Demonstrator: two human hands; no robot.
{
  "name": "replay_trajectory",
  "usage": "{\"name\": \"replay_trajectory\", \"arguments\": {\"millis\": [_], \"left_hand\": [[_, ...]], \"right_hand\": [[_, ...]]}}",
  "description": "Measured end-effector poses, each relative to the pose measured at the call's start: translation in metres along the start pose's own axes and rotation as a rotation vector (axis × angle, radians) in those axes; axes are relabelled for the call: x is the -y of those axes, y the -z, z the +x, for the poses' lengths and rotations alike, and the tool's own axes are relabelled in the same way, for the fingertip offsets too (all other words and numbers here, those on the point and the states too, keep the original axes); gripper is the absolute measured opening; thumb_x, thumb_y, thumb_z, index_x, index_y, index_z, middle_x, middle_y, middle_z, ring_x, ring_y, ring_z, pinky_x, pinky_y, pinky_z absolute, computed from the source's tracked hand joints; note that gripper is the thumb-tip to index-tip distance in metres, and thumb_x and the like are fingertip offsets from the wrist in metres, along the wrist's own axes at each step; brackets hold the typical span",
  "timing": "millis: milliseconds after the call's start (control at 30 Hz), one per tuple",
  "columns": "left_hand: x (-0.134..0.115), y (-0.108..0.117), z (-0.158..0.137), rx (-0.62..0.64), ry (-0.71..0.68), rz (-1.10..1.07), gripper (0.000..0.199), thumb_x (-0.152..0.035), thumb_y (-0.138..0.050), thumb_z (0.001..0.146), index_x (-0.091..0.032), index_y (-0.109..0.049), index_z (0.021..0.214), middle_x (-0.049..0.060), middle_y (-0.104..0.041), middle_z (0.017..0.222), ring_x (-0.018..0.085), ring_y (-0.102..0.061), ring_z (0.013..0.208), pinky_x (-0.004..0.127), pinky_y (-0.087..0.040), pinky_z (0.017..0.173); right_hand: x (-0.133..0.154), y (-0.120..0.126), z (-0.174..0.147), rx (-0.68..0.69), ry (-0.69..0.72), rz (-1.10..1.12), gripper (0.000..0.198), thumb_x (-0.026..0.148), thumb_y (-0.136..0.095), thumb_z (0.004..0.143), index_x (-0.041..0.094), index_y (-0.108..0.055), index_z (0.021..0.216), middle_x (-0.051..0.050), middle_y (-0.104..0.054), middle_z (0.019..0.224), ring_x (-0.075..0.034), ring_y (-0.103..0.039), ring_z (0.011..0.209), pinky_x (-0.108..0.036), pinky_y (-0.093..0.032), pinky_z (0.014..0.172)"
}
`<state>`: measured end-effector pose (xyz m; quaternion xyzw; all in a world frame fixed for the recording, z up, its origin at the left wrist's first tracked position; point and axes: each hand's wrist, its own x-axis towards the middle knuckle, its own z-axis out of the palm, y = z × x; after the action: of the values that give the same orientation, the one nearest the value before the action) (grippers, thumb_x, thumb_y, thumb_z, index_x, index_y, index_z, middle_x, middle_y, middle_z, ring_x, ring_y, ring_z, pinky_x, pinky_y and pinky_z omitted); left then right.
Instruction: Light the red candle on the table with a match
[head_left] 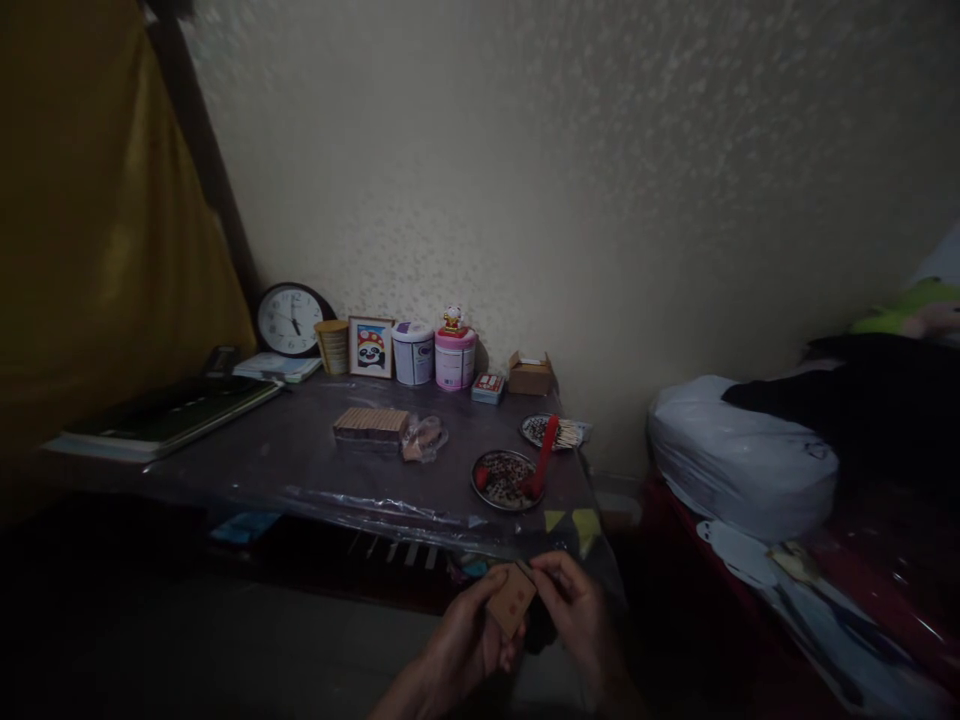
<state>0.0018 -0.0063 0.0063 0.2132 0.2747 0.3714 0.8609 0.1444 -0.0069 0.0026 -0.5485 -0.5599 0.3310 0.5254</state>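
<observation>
Both of my hands are raised in front of the table's near edge, at the bottom of the head view. They hold a small tan cardboard box between them. My left hand grips its lower left side with thumb and fingers. My right hand pinches its upper right corner. The box is tilted, one flat face toward me. On the table beyond it lie a round patterned plate with a red utensil resting across it.
The plastic-covered table carries a wafer-like block, a clear bag, a second plate, tins, a framed picture, a clock, a brown box, books. A white bag lies right.
</observation>
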Motion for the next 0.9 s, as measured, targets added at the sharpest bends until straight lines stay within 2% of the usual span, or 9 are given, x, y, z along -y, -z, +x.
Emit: {"name": "replay_trajectory", "arguments": {"millis": [167,267,367,700,900], "left_hand": [[0.0,0.002,0.002,-0.033,0.003,0.049,0.033,-0.036,-0.036,0.089,-0.01,-0.056,0.094,0.002,-0.059,0.05,0.01,-0.05,0.034,0.017,-0.036,0.033],[0.003,0.007,0.004,-0.018,-0.012,0.075,0.034,-0.037,-0.038,0.089,-0.01,-0.056,0.095,0.004,-0.063,0.057,0.009,-0.051,0.035,0.017,-0.037,0.033],[0.006,0.01,0.006,0.001,-0.051,0.103,0.034,-0.039,-0.042,0.088,-0.011,-0.055,0.104,0.004,-0.064,0.061,0.009,-0.052,0.036,0.016,-0.036,0.032],[0.001,0.002,0.0,-0.102,0.051,0.094,0.037,-0.041,-0.039,0.089,-0.01,-0.055,0.102,0.002,-0.059,0.052,0.008,-0.047,0.033,0.016,-0.031,0.033],[-0.002,0.006,-0.002,-0.066,0.059,0.054,0.036,-0.04,-0.043,0.087,-0.008,-0.058,0.095,0.004,-0.061,0.055,0.008,-0.047,0.034,0.017,-0.031,0.034]], "right_hand": [[0.001,0.002,0.0,0.052,-0.006,-0.052,0.027,0.045,-0.057,0.076,0.019,-0.061,0.076,-0.004,-0.068,0.073,-0.02,-0.065,0.07,-0.029,-0.05,0.065],[0.0,0.002,-0.001,0.101,0.0,-0.072,0.022,0.041,-0.056,0.077,0.019,-0.061,0.077,-0.004,-0.067,0.072,-0.02,-0.066,0.07,-0.03,-0.05,0.066],[0.0,0.002,-0.001,0.149,0.022,-0.097,0.019,0.037,-0.055,0.079,0.019,-0.06,0.076,-0.004,-0.067,0.073,-0.02,-0.066,0.071,-0.029,-0.05,0.065],[0.003,0.002,0.0,0.051,0.106,-0.228,0.015,0.03,-0.054,0.08,0.02,-0.061,0.071,-0.002,-0.065,0.07,-0.017,-0.063,0.068,-0.026,-0.048,0.064],[0.005,0.006,0.001,0.073,0.124,-0.215,0.015,0.03,-0.052,0.08,0.02,-0.062,0.074,-0.002,-0.066,0.072,-0.017,-0.064,0.07,-0.026,-0.049,0.066]]}}
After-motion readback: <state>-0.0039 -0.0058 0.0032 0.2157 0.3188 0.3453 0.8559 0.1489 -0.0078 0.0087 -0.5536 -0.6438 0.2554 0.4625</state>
